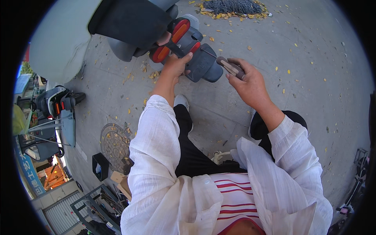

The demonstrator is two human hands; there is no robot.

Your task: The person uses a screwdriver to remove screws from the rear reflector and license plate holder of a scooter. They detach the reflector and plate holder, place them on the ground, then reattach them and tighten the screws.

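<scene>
In front of me is the rear of a scooter, with a dark grey rear fender, an orange-and-red tail light and a red light to its left. My left hand grips the fender's near edge, its thumb by a small red reflector. To the right, my right hand is closed around the brown and tan handle of a screwdriver. Its thin shaft points left toward the reflector. Whether the tip touches a screw is too small to tell.
A dark seat or box end overhangs the scooter at upper left. Another scooter is parked farther left. A manhole cover, a black bin and a metal rack stand left of me. Yellow leaves surround a grey heap.
</scene>
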